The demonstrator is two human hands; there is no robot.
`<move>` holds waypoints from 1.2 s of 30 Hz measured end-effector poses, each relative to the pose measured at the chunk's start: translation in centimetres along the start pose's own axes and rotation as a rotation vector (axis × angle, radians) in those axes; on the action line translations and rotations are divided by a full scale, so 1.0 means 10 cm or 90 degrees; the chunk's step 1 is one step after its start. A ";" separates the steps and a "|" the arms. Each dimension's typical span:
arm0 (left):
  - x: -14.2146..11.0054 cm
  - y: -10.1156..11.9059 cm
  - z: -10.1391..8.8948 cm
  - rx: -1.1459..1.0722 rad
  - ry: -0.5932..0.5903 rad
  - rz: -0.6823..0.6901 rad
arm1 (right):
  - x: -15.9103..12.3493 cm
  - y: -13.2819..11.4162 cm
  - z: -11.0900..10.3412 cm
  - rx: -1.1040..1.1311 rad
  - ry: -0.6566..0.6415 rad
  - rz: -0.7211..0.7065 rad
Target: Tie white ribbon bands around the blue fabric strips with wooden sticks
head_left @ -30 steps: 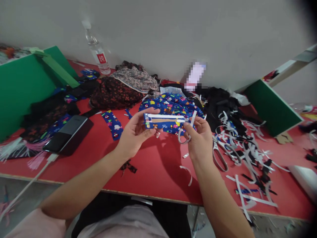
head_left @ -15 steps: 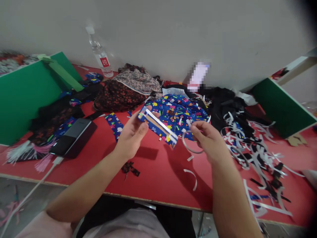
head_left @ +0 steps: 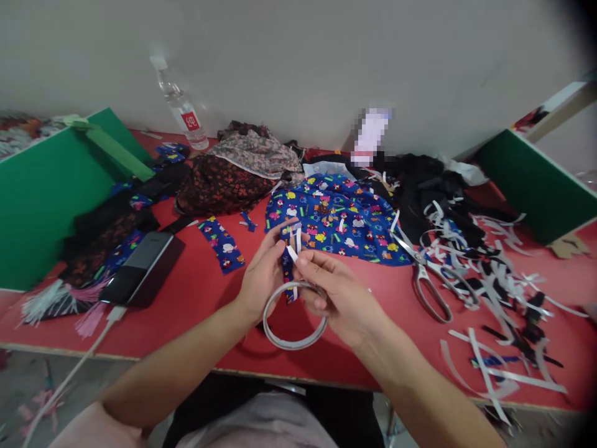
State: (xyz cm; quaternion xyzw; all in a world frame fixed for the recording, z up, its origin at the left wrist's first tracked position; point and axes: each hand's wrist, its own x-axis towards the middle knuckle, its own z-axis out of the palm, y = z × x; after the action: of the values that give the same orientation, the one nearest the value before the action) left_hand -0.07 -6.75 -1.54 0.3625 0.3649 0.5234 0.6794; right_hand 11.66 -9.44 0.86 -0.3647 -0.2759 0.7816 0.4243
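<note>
My left hand (head_left: 262, 278) grips a small blue patterned fabric piece (head_left: 288, 258) with white strips on it, held upright over the red table (head_left: 196, 292). My right hand (head_left: 333, 297) pinches the end of a white strip (head_left: 293, 253) at the top of that piece. From the pinch the strip curls down in a loop (head_left: 289, 339) below both hands. The two hands touch near the table's front edge.
A larger sheet of blue patterned fabric (head_left: 342, 218) lies just behind the hands, scissors (head_left: 426, 277) to its right among several white strip offcuts (head_left: 485, 292). A dark phone-like device (head_left: 140, 267) with cable lies left. Green boards (head_left: 41, 186), a water bottle (head_left: 180, 106) and dark fabric piles stand behind.
The hands came together and lower, nearer me. The fabric piece turned from lying sideways to upright, and the white strip loop grew and now hangs beneath the hands.
</note>
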 end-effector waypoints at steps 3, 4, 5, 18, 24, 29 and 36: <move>-0.01 0.00 -0.02 0.016 -0.024 -0.002 | 0.03 0.01 -0.02 -0.008 0.035 -0.023; -0.01 0.00 -0.03 0.011 -0.037 -0.006 | 0.04 0.01 -0.02 -0.009 0.040 -0.031; -0.02 0.00 -0.03 0.002 -0.049 -0.010 | 0.04 0.01 -0.02 -0.009 0.046 -0.040; -0.04 -0.05 0.00 -0.065 -0.068 -0.015 | 0.06 0.06 -0.07 -0.068 0.104 -0.084; -0.05 -0.06 0.02 -0.069 -0.066 -0.018 | 0.08 0.04 -0.08 -0.101 0.126 -0.090; -0.05 -0.08 0.00 -0.063 -0.079 -0.010 | 0.08 0.04 -0.09 -0.109 0.133 -0.089; -0.05 -0.11 -0.03 -0.044 -0.114 0.010 | 0.09 0.02 -0.09 -0.109 0.137 -0.089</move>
State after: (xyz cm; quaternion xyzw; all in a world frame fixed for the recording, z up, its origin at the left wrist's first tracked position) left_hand 0.05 -7.45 -2.56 0.3868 0.2813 0.5067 0.7173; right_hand 11.95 -8.69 -0.08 -0.4612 -0.3191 0.6799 0.4724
